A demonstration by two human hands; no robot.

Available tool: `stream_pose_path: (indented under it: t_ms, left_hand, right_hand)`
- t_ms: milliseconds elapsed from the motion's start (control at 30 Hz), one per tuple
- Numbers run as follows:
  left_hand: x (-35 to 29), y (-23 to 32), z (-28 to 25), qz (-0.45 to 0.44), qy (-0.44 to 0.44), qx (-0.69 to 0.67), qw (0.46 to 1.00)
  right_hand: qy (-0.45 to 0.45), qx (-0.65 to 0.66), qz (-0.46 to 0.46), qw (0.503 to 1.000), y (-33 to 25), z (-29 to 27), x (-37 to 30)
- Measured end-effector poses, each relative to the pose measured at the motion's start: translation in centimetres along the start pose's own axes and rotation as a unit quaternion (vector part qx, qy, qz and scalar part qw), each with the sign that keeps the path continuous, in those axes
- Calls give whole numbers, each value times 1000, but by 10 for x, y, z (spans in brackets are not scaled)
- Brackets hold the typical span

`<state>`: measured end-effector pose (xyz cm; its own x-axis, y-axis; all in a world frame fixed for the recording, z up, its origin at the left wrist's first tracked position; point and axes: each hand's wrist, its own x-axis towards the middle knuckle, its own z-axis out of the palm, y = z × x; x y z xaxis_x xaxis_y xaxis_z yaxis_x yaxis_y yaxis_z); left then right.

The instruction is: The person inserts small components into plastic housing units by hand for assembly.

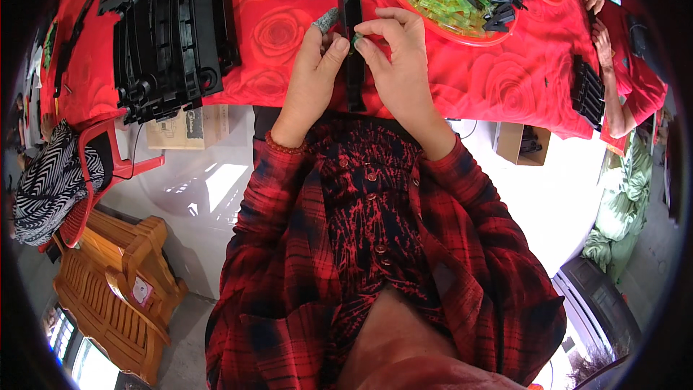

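- At the left, a pile of long black parts (173, 43) lies side by side on the red cloth (498, 83). They are likely lined up so they take less room and are easy to grab.
- The left hand (312, 72) is next to the long black strip (354, 76), on its left side. One finger has a gray wrap (326, 20), maybe to keep it from getting sore. I cannot tell how tightly this hand grips.
- The black strip points away from the person, in the middle, between both hands. That probably lets both hands reach it.
- The right hand (401, 50) seems to pinch a tiny green piece (356, 38) with thumb and finger, right at the strip. A small thing needs fingertips.
- To the right, a red bowl (462, 38) holds green and black bits, maybe so they don't roll away. It is near the right hand, so reaching is short.
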<state>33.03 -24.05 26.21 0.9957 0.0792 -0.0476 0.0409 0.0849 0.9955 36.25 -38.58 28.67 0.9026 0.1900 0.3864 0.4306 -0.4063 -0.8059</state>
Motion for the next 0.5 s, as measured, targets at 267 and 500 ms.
stream_pose_path:
  t_ms: [267, 500]
  left_hand:
    - [0, 12, -4, -62, -59, -96, 992]
    - [-6, 23, -8, -117, -97, -155, 976]
  right_hand:
    - [0, -19, -41, 999, 3, 0, 10]
    - [-27, -67, -68, 995, -5, -9, 18]
